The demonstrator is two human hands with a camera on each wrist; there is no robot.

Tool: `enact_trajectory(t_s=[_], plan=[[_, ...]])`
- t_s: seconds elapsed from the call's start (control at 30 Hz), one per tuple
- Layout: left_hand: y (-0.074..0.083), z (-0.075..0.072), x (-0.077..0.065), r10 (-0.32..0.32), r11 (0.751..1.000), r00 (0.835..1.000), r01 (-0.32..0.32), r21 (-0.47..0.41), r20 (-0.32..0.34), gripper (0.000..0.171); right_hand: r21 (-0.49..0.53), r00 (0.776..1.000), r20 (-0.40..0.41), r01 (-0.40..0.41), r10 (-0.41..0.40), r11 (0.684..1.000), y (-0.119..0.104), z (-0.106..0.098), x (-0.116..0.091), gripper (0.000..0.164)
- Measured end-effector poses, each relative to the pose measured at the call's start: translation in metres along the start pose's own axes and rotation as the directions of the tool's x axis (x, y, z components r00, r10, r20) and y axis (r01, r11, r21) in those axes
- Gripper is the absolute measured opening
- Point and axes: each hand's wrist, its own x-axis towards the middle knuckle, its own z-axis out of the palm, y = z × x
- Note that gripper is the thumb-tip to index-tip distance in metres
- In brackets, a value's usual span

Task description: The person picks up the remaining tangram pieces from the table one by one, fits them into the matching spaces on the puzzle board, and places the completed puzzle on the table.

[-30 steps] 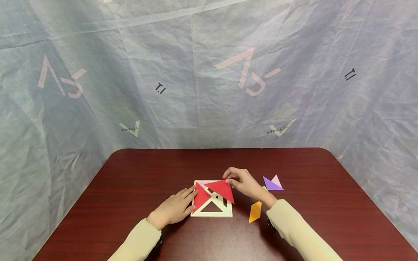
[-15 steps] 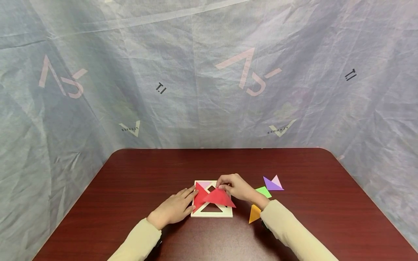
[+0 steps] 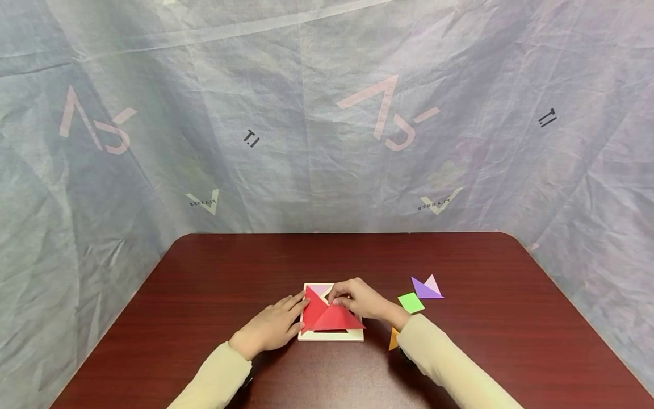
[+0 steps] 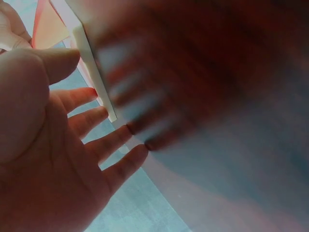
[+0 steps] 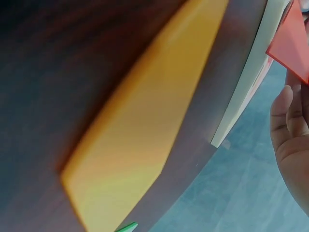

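A white square tangram frame point(image 3: 332, 336) lies on the table. One large red triangle point(image 3: 313, 307) fills its left side, and a pink piece point(image 3: 319, 289) shows at the far left corner. My left hand point(image 3: 269, 326) rests with straight fingers on the frame's left edge and that red triangle; the left wrist view shows these fingers point(image 4: 116, 145) spread. My right hand point(image 3: 360, 298) pinches a second large red triangle point(image 3: 339, 319) by its upper corner. That triangle is over the frame's near part, long side towards me, a dark gap showing below it.
Right of the frame lie a green square point(image 3: 411, 303), a purple triangle point(image 3: 426, 289) and a pink triangle point(image 3: 432, 282). An orange parallelogram point(image 3: 393, 339) is partly hidden by the right sleeve; it looms large in the right wrist view. A grey cloth hangs behind the table.
My right hand has moved left and nearer with the red triangle, turning its long side towards me. The green square has come into view from behind the right arm. My left hand stays still.
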Motion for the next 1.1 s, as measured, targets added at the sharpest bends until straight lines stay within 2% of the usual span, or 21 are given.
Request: enact_trajectory(t_s=[0.43,1.1], plan=[[0.0019,-0.0013,-0.0022,0.017,1.0,1.0,-0.017,-0.001,-0.01,0.05,-0.031,0.999,0.004,0.045,-0.045,0.999,-0.0033,0.0055,0.0046,0.007],[0.0018,-0.0005,-0.001,0.008,1.0,1.0,-0.008,0.001,0.0,0.05,-0.004,1.0,0.009,-0.025,0.025,1.0,-0.0053,0.0096,0.0046,0.005]])
